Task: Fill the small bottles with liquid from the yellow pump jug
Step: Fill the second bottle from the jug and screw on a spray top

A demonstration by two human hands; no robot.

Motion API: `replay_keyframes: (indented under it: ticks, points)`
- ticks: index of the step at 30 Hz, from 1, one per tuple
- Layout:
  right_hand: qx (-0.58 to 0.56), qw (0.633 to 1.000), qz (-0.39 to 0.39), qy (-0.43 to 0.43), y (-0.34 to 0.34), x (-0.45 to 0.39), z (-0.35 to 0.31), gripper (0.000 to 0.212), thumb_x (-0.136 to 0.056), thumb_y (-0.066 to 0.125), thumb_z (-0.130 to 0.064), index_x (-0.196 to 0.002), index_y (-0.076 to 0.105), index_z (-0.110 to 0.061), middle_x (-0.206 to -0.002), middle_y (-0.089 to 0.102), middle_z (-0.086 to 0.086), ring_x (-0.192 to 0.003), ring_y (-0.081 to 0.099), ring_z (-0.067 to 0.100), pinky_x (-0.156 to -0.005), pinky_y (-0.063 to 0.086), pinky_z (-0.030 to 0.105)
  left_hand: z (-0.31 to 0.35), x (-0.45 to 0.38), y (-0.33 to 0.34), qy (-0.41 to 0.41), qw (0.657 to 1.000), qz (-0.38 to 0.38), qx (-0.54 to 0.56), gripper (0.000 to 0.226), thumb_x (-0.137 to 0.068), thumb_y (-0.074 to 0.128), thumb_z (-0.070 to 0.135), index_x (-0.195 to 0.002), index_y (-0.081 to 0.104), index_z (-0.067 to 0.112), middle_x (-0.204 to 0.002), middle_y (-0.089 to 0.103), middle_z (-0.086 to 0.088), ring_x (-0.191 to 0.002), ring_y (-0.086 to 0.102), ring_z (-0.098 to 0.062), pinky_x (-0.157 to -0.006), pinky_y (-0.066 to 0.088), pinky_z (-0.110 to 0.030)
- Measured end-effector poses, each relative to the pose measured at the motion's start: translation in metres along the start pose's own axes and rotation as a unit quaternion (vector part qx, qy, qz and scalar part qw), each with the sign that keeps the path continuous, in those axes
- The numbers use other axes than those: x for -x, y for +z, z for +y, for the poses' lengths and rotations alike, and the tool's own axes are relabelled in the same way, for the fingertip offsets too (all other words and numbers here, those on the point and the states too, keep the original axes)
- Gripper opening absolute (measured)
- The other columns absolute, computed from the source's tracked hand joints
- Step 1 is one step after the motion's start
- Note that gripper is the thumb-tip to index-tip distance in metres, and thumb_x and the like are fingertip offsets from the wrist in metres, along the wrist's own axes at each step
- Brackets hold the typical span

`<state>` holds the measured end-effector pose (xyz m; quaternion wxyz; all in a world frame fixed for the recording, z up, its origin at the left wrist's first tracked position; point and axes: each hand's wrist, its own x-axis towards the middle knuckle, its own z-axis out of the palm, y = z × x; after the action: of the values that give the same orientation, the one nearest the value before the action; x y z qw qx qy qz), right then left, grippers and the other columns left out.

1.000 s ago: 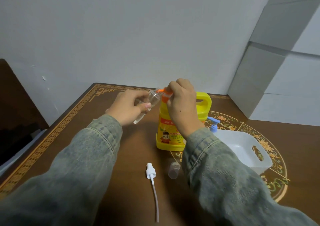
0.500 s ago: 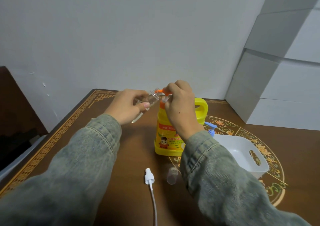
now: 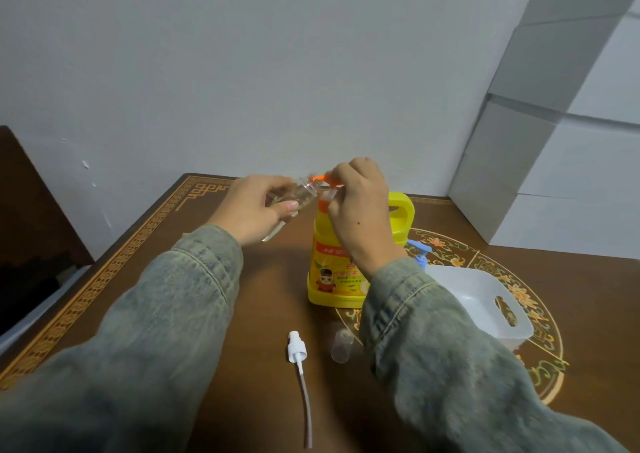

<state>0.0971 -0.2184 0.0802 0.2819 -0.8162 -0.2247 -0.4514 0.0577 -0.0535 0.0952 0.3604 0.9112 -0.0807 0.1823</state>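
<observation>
The bench [image 3: 166, 279] carries everything, and the jug [image 3: 337, 279] stands upright on it directly under the right hand [image 3: 360, 217], so that the hand can press straight down without tipping it. The jug is the source of liquid, and I judge it is placed in the middle for this reason: both hands can meet at its top.

A white tray [image 3: 485, 300] sits on the bench to the right of the right wrist, near the jug but apart from it, and a blue pump top [image 3: 420, 256] shows just behind its near corner.

The left hand [image 3: 252, 210] holds a small clear bottle [image 3: 303, 192] tilted, with its open neck turned toward the orange spout [image 3: 320, 178] of the pump. The tilt seems to be chosen so the mouth comes under the spout. The grip of this hand is closed around the bottle body, thumb in front. Some liquid may lie inside; I cannot tell how much.

The right grip is closed on the pump head, fingers curled over it — whether it is pressing now, the view does not show.

Below the right forearm, well apart from both grips, lie a white sprayer [image 3: 297, 350] with its long tube and a clear cap [image 3: 341, 345] — I judge they wait to go back on the bottle after filling.
</observation>
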Motion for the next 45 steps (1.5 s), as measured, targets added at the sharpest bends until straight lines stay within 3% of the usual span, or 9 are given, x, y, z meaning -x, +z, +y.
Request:
replay_keyframes:
  ticks: [7, 11, 16, 21, 28, 33, 36, 40, 45]
  points:
    - [0.003, 1.000, -0.005, 0.008, 0.002, -0.003, 0.000, 0.019, -0.058, 0.068, 0.009, -0.073, 0.063, -0.002, -0.077, 0.055, 0.011, -0.078, 0.053, 0.032, -0.066, 0.035, 0.030, 0.000, 0.001, 0.000, 0.003, 1.000, 0.007, 0.002, 0.028, -0.086, 0.070, 0.017, -0.114, 0.070, 0.016, -0.106, 0.073, -0.002, -0.099, 0.065, -0.017, -0.091, 0.043, -0.026]
    - [-0.005, 1.000, 0.012, -0.001, 0.008, 0.005, 0.000, 0.014, -0.062, 0.061, 0.010, -0.068, 0.057, -0.002, -0.074, 0.052, 0.012, -0.074, 0.050, 0.032, -0.067, 0.027, 0.025, -0.005, 0.004, 0.006, -0.003, 1.000, -0.005, 0.005, 0.030, -0.086, 0.070, 0.017, -0.116, 0.069, 0.018, -0.096, 0.071, 0.004, -0.080, 0.061, 0.002, -0.086, 0.040, -0.020]
    - [-0.009, 1.000, 0.008, 0.011, 0.008, 0.015, -0.001, 0.016, -0.061, 0.057, 0.013, -0.067, 0.056, -0.002, -0.073, 0.051, 0.013, -0.073, 0.048, 0.031, -0.070, 0.024, 0.022, -0.008, 0.008, 0.009, -0.018, 1.000, -0.009, -0.011, 0.035, -0.086, 0.070, 0.022, -0.122, 0.066, 0.022, -0.109, 0.071, 0.002, -0.101, 0.063, -0.014, -0.098, 0.045, -0.033]
    - [-0.006, 1.000, -0.003, 0.009, 0.000, 0.004, -0.001, 0.017, -0.065, 0.064, 0.012, -0.077, 0.064, -0.001, -0.080, 0.056, 0.014, -0.080, 0.053, 0.035, -0.075, 0.036, 0.030, 0.001, 0.004, 0.003, 0.007, 1.000, 0.000, 0.016, 0.031, -0.088, 0.068, 0.016, -0.118, 0.067, 0.017, -0.093, 0.069, 0.004, -0.076, 0.054, 0.014, -0.085, 0.038, -0.020]
    - [-0.011, 1.000, 0.022, 0.008, 0.003, 0.004, -0.003, 0.022, -0.063, 0.063, 0.014, -0.078, 0.064, -0.001, -0.081, 0.055, 0.013, -0.080, 0.053, 0.034, -0.073, 0.038, 0.032, 0.002, 0.001, 0.003, 0.006, 1.000, 0.007, 0.012, 0.029, -0.087, 0.069, 0.014, -0.117, 0.068, 0.014, -0.093, 0.068, 0.005, -0.073, 0.055, 0.013, -0.083, 0.038, -0.018]
    - [-0.019, 0.999, 0.031, -0.001, 0.006, 0.012, 0.000, 0.016, -0.068, 0.061, 0.015, -0.074, 0.060, 0.000, -0.078, 0.052, 0.013, -0.077, 0.050, 0.033, -0.067, 0.037, 0.034, -0.006, 0.005, 0.007, -0.008, 1.000, 0.002, 0.010, 0.034, -0.085, 0.071, 0.017, -0.119, 0.067, 0.017, -0.103, 0.070, 0.003, -0.088, 0.066, -0.010, -0.092, 0.048, -0.030]
    - [-0.016, 1.000, 0.022, -0.004, 0.009, 0.015, 0.000, 0.017, -0.066, 0.059, 0.015, -0.070, 0.057, -0.001, -0.076, 0.051, 0.014, -0.074, 0.048, 0.033, -0.065, 0.035, 0.035, -0.008, 0.008, 0.010, -0.007, 1.000, -0.009, 0.010, 0.030, -0.085, 0.071, 0.014, -0.115, 0.069, 0.018, -0.094, 0.069, 0.005, -0.079, 0.063, -0.001, -0.086, 0.043, -0.022]
    - [-0.013, 1.000, 0.000, 0.001, 0.007, 0.016, -0.002, 0.018, -0.060, 0.055, 0.014, -0.069, 0.054, -0.002, -0.075, 0.050, 0.014, -0.074, 0.047, 0.032, -0.064, 0.030, 0.031, -0.009, 0.009, 0.010, -0.018, 1.000, -0.016, -0.013, 0.037, -0.086, 0.071, 0.021, -0.123, 0.066, 0.018, -0.111, 0.071, -0.001, -0.102, 0.064, -0.016, -0.099, 0.045, -0.032]
    - [-0.019, 1.000, -0.008, 0.006, 0.003, 0.016, -0.003, 0.017, -0.060, 0.054, 0.013, -0.069, 0.056, -0.002, -0.075, 0.051, 0.014, -0.074, 0.047, 0.032, -0.063, 0.031, 0.031, -0.008, 0.009, 0.009, -0.033, 0.999, -0.015, -0.017, 0.039, -0.085, 0.071, 0.024, -0.124, 0.065, 0.019, -0.112, 0.071, -0.001, -0.104, 0.064, -0.016, -0.101, 0.045, -0.033]
